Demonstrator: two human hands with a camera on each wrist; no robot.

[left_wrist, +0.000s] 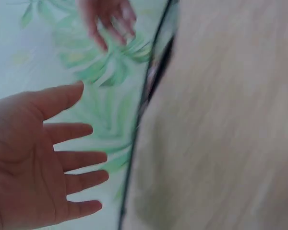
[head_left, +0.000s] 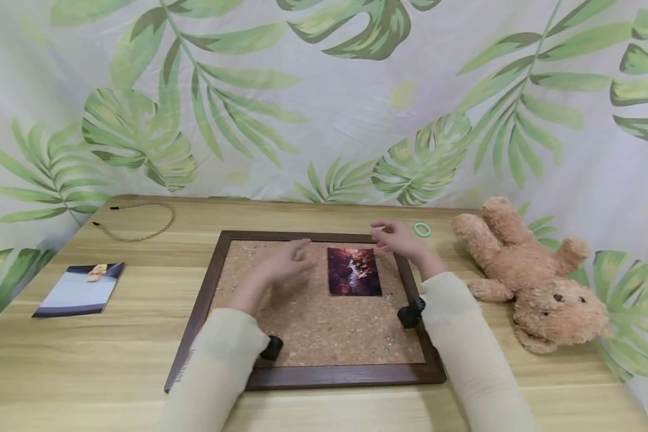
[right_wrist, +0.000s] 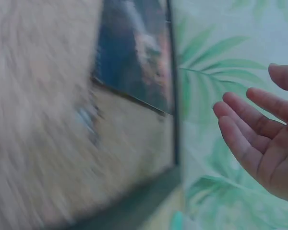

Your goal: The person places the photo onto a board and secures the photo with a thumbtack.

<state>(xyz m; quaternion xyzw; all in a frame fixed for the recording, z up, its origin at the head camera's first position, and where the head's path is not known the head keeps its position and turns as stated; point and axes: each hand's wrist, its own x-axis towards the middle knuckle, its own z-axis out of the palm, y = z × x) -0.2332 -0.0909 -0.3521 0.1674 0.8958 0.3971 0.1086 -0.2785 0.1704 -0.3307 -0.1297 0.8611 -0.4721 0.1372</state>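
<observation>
A cork board (head_left: 313,336) in a dark brown wooden frame lies flat on the table. On its upper right part sits a dark red photo (head_left: 354,272), seen at a slant in the right wrist view. Over the board's left half hovers my left hand (head_left: 283,264), its fingers spread and holding nothing. My right hand (head_left: 402,238) is above the board's upper right corner, just beside the photo; its fingers are loosely bent around nothing. Small clear pins (head_left: 389,297) seem to sit in the cork near the corners, too small to make out well.
Left of the board lies a pale photo (head_left: 78,294) with a dark border. A thin chain or cord (head_left: 167,225) curves at the back left. A green ring (head_left: 422,229) is near the board's top right corner. A teddy bear (head_left: 529,264) lies at the right.
</observation>
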